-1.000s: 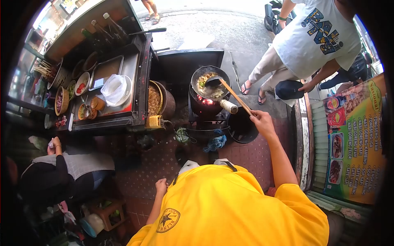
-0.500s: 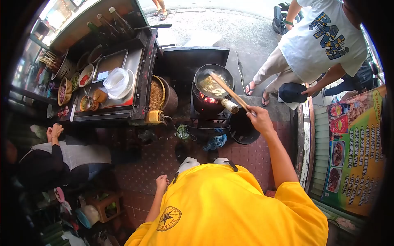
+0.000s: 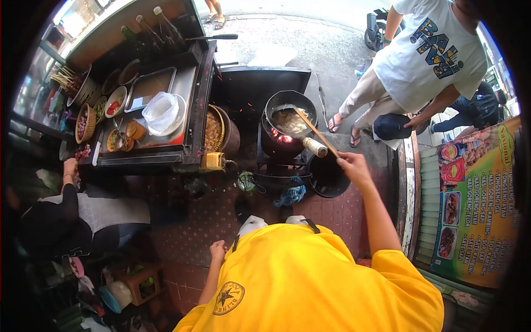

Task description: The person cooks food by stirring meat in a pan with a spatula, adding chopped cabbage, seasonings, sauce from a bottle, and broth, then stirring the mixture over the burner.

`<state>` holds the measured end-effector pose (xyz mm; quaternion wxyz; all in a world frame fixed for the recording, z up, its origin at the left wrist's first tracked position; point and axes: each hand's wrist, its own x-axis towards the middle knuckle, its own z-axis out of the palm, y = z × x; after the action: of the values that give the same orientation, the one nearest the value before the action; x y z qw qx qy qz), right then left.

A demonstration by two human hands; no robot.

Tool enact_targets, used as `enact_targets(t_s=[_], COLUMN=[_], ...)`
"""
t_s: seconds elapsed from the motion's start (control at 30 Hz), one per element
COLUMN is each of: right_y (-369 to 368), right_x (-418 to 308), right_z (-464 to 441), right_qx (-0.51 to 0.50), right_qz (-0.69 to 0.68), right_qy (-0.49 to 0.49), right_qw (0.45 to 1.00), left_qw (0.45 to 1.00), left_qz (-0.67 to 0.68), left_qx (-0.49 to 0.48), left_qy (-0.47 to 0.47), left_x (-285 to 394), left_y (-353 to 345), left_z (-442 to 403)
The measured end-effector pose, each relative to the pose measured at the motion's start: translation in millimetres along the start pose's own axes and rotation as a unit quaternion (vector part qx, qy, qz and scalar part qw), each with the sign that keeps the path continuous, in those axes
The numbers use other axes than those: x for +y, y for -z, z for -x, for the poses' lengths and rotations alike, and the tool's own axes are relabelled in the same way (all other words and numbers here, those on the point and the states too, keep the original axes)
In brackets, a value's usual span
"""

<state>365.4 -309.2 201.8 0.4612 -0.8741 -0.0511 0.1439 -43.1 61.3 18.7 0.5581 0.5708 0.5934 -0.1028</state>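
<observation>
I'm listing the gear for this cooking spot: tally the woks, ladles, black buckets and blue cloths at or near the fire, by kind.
Wok: 1, over the fire
Ladle: 1, held in the right hand
Black bucket: 1
Blue cloth: 1
Total: 4

The ladle handle [image 3: 318, 134] was smooth wood, the pan [image 3: 310, 108] dull dark metal. The tray [image 3: 152, 88] was smooth metal, the bag [image 3: 161, 113] thin, glossy plastic, the bottles [image 3: 167, 29] shiny glass. The shirt [image 3: 326, 276] was matt cloth, the road [image 3: 321, 41] rough.
</observation>
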Motion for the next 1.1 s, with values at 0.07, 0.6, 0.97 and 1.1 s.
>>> enact_targets(t_s=[0.07,0.6,0.97,1.1], right_y=[28,6,39,17], right_x=[-29,-85,-128,-101], right_z=[22,16,25,3], right_qx=[0.010,0.063,0.032,0.042], right_qz=[0.095,0.281,0.367,0.287], right_qy=[0.006,0.041,0.051,0.113], right_qw=[0.995,0.957,0.928,0.950], left_qw=[0.999,0.996,0.997,0.995], left_qz=[0.036,0.049,0.000,-0.012], left_qx=[-0.006,-0.063,-0.069,-0.095], left_qy=[-0.005,0.027,0.041,0.032], left_x=[5,27,53,55], left_y=[6,44,85,93], left_z=[1,-73,-86,-99])
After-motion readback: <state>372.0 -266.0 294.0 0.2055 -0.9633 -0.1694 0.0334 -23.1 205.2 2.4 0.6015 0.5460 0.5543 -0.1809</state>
